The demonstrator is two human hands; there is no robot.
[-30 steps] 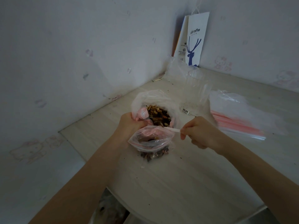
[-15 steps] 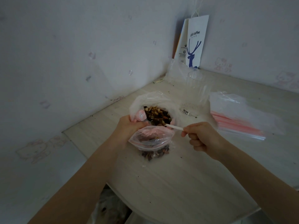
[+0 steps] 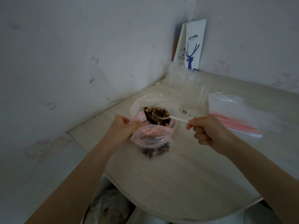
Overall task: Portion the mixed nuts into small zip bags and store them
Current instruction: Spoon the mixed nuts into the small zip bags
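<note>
Two hands meet over the desk (image 3: 178, 178). The left hand (image 3: 121, 129) grasps the rim of the part-filled small zip bag (image 3: 151, 139) with its fingers, just before the large bag (image 3: 145, 98). The right hand (image 3: 206, 130) has its fingers clenched on a white spoon (image 3: 178, 119), whose bowl rests on the mixed nuts (image 3: 155, 121).

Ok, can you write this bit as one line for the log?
left hand: holds small zip bag open | right hand: holds spoon | spoon bowl: at nuts in big bag
</note>
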